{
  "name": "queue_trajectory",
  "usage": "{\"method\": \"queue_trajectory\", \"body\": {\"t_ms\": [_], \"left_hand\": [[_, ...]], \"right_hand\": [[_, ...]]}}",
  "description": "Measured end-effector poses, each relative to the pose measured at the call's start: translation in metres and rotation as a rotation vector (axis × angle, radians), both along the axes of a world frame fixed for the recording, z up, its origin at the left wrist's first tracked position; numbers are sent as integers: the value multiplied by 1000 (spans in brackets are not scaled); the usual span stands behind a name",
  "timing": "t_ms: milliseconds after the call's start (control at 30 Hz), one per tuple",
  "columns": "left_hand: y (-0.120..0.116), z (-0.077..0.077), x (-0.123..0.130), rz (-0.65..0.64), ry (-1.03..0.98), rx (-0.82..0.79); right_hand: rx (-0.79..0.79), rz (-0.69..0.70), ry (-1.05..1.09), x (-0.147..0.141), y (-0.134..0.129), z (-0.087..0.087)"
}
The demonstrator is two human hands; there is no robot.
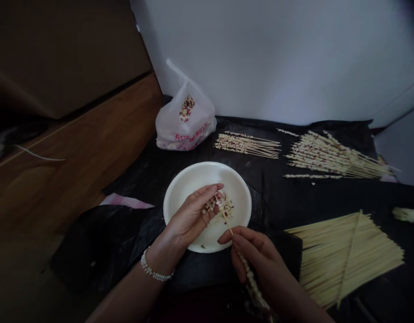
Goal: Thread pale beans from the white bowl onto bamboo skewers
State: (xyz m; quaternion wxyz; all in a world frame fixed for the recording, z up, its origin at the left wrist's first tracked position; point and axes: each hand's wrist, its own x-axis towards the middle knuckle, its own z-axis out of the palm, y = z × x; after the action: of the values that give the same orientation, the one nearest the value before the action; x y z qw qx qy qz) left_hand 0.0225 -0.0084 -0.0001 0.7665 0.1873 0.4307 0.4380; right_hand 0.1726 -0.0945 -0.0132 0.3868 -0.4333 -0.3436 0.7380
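Note:
My right hand (250, 251) is closed around a thin wooden skewer (228, 225). Small pale and reddish pieces are threaded along the part below my fingers. The skewer's bare end slants up to my left hand (196, 208), which hovers over a white bowl (173, 193). My left thumb and fingers close together at the skewer's tip; whatever they pinch is too small to make out. Loose pale and dark-red pieces (228, 207) lie in the bowl behind my left fingers, partly hidden.
A tied white plastic bag (193, 123) stands behind the bowl. Threaded skewers lie in a small bunch (243, 144) and a larger pile (324, 154) to the right. Bare skewers (351, 255) are spread at front right. Black plastic sheeting (260, 179) covers the surface, below a pale wall (277, 58).

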Motion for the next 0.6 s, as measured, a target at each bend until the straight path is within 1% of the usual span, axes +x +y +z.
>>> {"method": "queue_trajectory", "body": {"t_ms": [133,333,500,600], "left_hand": [[-1,1,1,13,11,-21],[0,-2,2,21,-22,-31],[4,-3,2,99,-153,-166],[4,-3,2,117,-217,-239]], "right_hand": [[16,-10,-7,0,0,1],[31,-13,-26,-1,1,4],[26,14,-35,0,1,5],[40,18,-22,1,1,3]]}}
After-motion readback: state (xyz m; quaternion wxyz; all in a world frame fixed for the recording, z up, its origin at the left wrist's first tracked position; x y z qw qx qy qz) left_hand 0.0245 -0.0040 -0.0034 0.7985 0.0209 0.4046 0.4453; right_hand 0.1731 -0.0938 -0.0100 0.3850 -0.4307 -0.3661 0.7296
